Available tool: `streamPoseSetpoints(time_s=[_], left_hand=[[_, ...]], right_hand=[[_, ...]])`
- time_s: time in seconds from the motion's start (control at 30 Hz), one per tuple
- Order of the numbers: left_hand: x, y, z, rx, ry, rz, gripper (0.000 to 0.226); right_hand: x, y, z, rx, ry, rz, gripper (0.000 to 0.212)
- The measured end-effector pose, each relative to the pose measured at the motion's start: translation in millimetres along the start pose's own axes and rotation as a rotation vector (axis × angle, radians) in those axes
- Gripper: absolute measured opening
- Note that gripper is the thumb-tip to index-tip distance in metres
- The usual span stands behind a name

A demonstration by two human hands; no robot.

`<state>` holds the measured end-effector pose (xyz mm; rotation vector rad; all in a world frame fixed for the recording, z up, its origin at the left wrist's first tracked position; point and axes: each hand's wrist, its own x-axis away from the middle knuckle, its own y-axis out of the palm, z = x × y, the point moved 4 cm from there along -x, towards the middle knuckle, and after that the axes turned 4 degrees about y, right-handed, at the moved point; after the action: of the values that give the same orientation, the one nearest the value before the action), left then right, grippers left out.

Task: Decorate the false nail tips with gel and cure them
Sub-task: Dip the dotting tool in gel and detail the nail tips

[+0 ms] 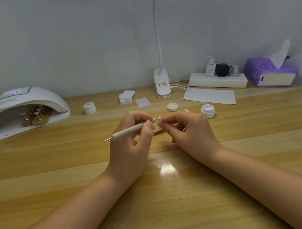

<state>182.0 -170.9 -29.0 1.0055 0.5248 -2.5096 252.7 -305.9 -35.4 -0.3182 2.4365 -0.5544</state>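
A pale nail tip [160,118] is pinched between the fingertips of the right hand [189,129], held above the middle of the tabletop [173,196]. The left hand [130,140] grips a dotting pen [129,130] between thumb and fingers, its near end touching the tip while its metal point juts out to the left. A brown stand [158,131] shows just below, between the two hands; whether the right hand also holds it cannot be told.

Behind the right hand stand an open jar [207,111] and, just left of it, its lid [172,107] lying upturned. A closed jar [89,108] stands further left. At far left a white curing lamp [21,109], its display lit, shelters more tips on stands [35,115].

Along the wall sit wipes [126,96], a clip lamp [162,83], a paper sheet [209,96], a power strip [217,82] with plugs, and a purple tissue pack [271,74].
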Motion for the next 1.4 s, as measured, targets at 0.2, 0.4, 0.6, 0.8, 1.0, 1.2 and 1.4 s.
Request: streamPoseSetpoints(time_s=[0.2,0.4,0.6,0.8,1.0,1.2,1.4], left_hand=[[-0.3,0.2,0.1,0.000,-0.001,0.001,0.010],[-0.4,-2.4,-1.1,-0.009,0.028,0.030,0.006],[-1.7,-5.3,-1.8,-0.011,0.059,0.066,0.008],[-1.0,-2.8,0.0,0.026,0.050,0.026,0.009],[0.2,-2.2,1.6,0.027,0.041,-0.005,0.013],[-0.3,-1.7,0.9,0.015,0.023,0.015,0.011],[-0.3,-0.1,-0.6,0.028,0.006,-0.004,0.009]], right_hand=[[0.4,-0.2,0.9,-0.003,0.008,0.020,0.009],[0.8,0.6,0.0,-0.035,0.013,0.020,0.008],[0.9,1.0,1.1,-0.050,0.032,0.018,0.010],[-0.1,0.8,2.9,-0.034,0.014,0.011,0.013],[-0.1,1.0,3.1,-0.033,0.009,0.015,0.012],[0.8,0.7,2.2,-0.050,0.015,0.022,0.011],[0.7,1.1,1.7,-0.061,0.021,0.014,0.011]])
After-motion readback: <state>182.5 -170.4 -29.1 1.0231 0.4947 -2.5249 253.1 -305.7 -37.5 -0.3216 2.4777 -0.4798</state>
